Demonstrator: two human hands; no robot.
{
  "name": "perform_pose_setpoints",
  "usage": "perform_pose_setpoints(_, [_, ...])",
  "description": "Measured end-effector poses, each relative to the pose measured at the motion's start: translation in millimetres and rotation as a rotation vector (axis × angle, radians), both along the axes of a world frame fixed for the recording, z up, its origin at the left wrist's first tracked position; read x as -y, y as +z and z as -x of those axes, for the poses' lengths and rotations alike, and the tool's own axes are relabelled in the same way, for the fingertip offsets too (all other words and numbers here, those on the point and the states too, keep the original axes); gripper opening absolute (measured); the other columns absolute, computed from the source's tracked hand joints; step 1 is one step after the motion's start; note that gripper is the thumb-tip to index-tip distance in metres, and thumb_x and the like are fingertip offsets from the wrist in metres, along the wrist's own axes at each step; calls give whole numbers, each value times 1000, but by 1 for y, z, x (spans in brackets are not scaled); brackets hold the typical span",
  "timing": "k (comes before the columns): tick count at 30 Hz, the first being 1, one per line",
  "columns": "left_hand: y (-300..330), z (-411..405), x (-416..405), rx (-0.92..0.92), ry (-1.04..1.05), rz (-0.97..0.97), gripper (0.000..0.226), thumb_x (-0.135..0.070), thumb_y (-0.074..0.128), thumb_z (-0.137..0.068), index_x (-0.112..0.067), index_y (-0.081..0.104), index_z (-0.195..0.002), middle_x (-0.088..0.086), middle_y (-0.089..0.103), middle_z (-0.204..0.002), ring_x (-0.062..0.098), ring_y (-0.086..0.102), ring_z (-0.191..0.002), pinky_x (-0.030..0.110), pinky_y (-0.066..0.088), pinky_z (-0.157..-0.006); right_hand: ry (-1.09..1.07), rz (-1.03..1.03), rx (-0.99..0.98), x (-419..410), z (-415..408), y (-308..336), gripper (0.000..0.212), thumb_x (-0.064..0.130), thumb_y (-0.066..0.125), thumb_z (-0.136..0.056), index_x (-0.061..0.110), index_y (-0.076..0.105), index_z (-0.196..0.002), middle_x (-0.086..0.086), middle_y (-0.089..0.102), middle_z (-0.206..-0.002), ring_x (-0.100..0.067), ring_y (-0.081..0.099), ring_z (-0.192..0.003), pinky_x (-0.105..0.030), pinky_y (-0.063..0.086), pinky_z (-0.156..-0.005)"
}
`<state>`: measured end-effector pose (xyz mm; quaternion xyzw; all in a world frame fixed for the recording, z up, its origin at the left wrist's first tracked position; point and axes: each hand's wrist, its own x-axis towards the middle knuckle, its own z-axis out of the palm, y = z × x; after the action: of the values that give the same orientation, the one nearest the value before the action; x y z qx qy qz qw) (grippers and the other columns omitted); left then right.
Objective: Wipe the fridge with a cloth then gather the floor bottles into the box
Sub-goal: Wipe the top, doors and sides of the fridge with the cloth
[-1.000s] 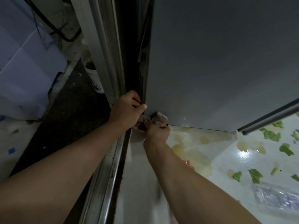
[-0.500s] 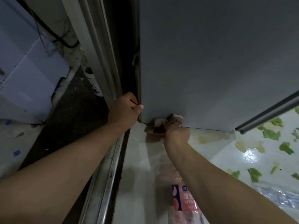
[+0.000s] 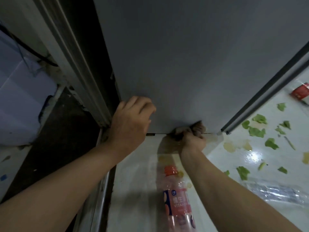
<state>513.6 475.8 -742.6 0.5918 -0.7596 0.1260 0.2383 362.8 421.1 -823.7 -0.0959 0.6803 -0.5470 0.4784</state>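
The grey fridge (image 3: 192, 64) fills the upper middle of the view. My right hand (image 3: 194, 141) grips a brownish cloth (image 3: 192, 128) and presses it against the fridge's bottom edge, near its right corner. My left hand (image 3: 132, 121) rests against the fridge's lower left corner with its fingers curled. A pink-labelled bottle with an orange cap (image 3: 177, 198) lies on the floor under my right forearm. A clear crushed bottle (image 3: 274, 191) lies at the lower right. A red-labelled bottle (image 3: 300, 93) shows at the right edge.
The glossy white floor (image 3: 250, 156) carries green leaf scraps (image 3: 257, 129) and yellowish stains. A metal door track (image 3: 100, 198) runs down the left, beside dark flooring (image 3: 55, 131). A pale blue panel (image 3: 20, 97) stands at far left with a black cable above it.
My right hand has slid the cloth rightward along the fridge's bottom edge. The view shifted, bringing the pink-labelled bottle and the red-labelled bottle into sight. My left hand stays at the left corner.
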Motion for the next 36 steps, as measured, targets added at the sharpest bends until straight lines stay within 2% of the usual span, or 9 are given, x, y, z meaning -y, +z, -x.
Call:
perform_pose_setpoints(4, [6, 12, 20, 242, -183, 141, 22, -6, 60, -79, -13, 67, -98, 9, 64, -117, 27, 54, -107, 43, 35, -94, 86, -63, 90, 0, -15, -6, 33, -13, 54, -80, 12, 41, -62, -1, 46, -60, -13, 42, -54, -12, 38, -45])
perform_pose_setpoints(8, [0, 22, 33, 468, -229, 235, 38, -1, 37, -93, -16, 62, -116, 5, 52, -139, 23, 53, -124, 52, 30, -107, 126, -134, 137, 7, 2, 8, 20, -12, 53, -83, 6, 50, -75, -9, 55, -72, -20, 56, -63, -21, 47, -53])
perform_pose_setpoints(13, [-11, 2, 49, 684, -202, 301, 54, 2, 41, -88, -19, 48, -138, -2, 35, -150, 16, 38, -136, 48, 12, -111, 138, -18, 170, 11, 41, 22, 33, -26, 36, -81, 4, 43, -68, -13, 46, -48, -13, 47, -22, -16, 34, -25])
perform_pose_setpoints(15, [-11, -1, 53, 724, -199, 331, 57, -3, 54, -85, -21, 47, -138, -4, 36, -150, 13, 33, -136, 45, 10, -112, 128, -59, 48, 18, 65, 21, 26, -25, 40, -79, -1, 46, -72, -16, 53, -48, -13, 52, -28, -17, 38, -28])
perform_pose_setpoints(19, [-11, 1, 51, 773, -174, 331, 67, -6, 67, -77, -22, 46, -139, -4, 34, -150, 13, 32, -135, 46, 13, -111, 36, -225, -30, 40, 110, 12, 22, -15, 49, -82, -13, 57, -103, -21, 59, -89, -29, 57, -63, -26, 45, -36])
perform_pose_setpoints(27, [18, 35, 36, 654, -262, 227, 31, -2, 50, -85, -14, 66, -108, 6, 54, -137, 25, 57, -116, 51, 37, -103, 57, -166, -4, 35, 121, 21, 15, -13, 50, -82, -3, 52, -71, -17, 58, -72, -15, 53, -32, -17, 39, -29])
perform_pose_setpoints(29, [29, 59, 44, 674, -332, 256, 26, -7, 52, -84, -18, 69, -101, 4, 59, -132, 24, 59, -117, 51, 38, -103, -17, -139, 65, 35, 111, 25, 17, -18, 47, -81, -2, 51, -78, -12, 53, -70, -18, 51, -41, -15, 36, -27])
perform_pose_setpoints(33, [48, 109, 71, 732, -355, 330, 40, -20, 74, -72, -25, 68, -111, -1, 54, -138, 19, 52, -126, 47, 25, -104, 76, -1, 210, 35, 89, 26, 27, -15, 44, -85, 8, 44, -72, -8, 41, -69, -15, 41, -59, -13, 43, -54])
perform_pose_setpoints(36, [54, 129, 83, 770, -367, 302, 49, -24, 76, -69, -28, 65, -117, -4, 49, -142, 15, 47, -130, 48, 34, -106, 152, -122, 206, 38, 94, 23, 18, -9, 56, -84, 5, 46, -77, -6, 46, -68, -16, 47, -55, -18, 46, -40])
